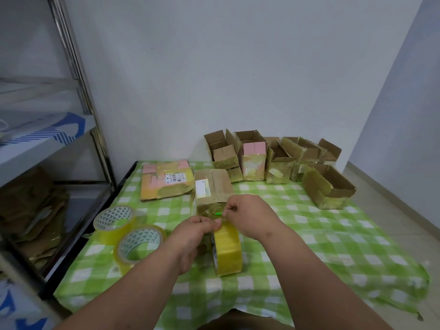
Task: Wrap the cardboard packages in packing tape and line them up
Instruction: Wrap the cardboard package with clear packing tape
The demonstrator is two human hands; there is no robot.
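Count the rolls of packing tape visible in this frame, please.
3. One tape roll stands on edge between the hands; a second roll lies left of it; a third roll lies behind that, nearer the shelf. More may be hidden behind the arms.

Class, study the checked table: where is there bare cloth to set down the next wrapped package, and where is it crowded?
Free: the right side of the checked cloth, nearer than the lone open box. Crowded: the far edge with its open boxes, the left with two tape rolls and flattened cardboard.

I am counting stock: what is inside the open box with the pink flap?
Inside the open box with the pink flap only bare cardboard walls show; its bottom is hidden by the flap and front wall, so any contents cannot be seen.
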